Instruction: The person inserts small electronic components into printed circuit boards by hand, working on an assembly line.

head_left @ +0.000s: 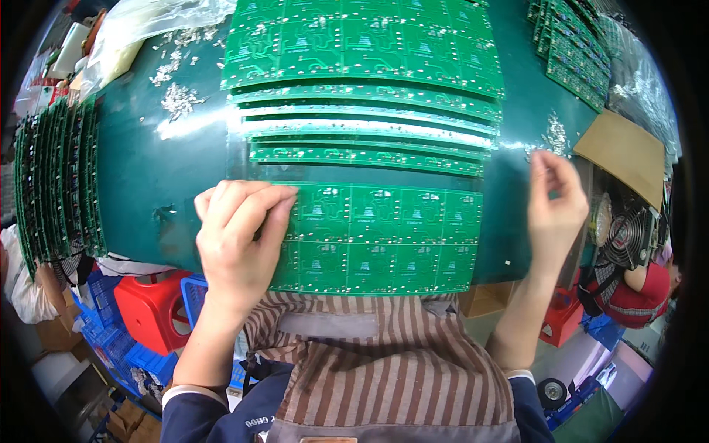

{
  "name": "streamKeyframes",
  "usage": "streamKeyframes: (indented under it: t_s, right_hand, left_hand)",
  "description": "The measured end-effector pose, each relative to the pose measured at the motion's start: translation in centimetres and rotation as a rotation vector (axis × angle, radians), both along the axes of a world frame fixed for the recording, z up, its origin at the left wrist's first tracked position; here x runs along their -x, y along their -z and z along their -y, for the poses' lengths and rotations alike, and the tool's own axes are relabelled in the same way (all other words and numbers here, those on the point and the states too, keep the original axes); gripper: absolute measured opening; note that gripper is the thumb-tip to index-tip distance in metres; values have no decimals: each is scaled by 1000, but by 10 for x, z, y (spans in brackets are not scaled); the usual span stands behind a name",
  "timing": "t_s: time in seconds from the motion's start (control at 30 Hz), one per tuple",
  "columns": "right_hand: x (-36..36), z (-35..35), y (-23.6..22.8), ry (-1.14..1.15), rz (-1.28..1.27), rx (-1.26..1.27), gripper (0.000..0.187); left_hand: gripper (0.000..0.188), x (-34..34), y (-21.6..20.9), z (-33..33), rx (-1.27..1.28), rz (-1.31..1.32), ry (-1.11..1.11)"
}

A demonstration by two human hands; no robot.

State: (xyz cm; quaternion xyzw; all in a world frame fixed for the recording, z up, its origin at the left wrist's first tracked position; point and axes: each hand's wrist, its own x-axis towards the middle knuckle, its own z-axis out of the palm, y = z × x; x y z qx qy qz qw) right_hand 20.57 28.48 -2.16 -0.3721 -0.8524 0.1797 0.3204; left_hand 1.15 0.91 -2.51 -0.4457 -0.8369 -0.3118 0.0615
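Note:
A green circuit board panel (384,236) lies at the table's near edge, right in front of me. My left hand (240,229) is closed at its left side, with thumb and fingertips pinched at the top left corner; whether a small part is between them is hidden. Off to the right, my right hand (557,196) is raised with its fingers drawn together beside a small pile of tiny pale parts (554,135). Anything in those fingertips is too small to make out. Beyond the near panel, several more green panels (362,55) overlap in a row.
Circuit boards (55,177) stand on edge at the left, and more boards (572,55) lean at the far right. Loose pale parts (177,100) are scattered on the green table (148,199). A brown cardboard sheet (624,155) and a fan (628,235) are at the right; a red stool (151,310) is below left.

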Motion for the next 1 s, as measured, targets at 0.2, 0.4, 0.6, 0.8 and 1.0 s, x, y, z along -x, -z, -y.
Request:
streamKeyframes:
  t_s: [0.2, 0.4, 0.6, 0.8, 1.0]
  right_hand:
    - [-9, -31, 17, 16, 277, -69, 13]
    - [-3, -15, 17, 94, 149, 61, 8]
    - [-10, -7, 12, -43, 39, 0, 4]
    - [-11, -5, 14, -100, 63, -42, 7]
    - [-9, -5, 19, -65, 24, 17, 8]
  left_hand:
    - [10, 5, -5, -3, 23, 119, -9]
    - [9, 8, -10, -2, 101, 132, -25]
    - [10, 8, -9, -3, 71, 182, -54]
    - [9, 8, -10, -3, 42, 259, -56]
    - [9, 12, -18, -3, 104, 223, -13]
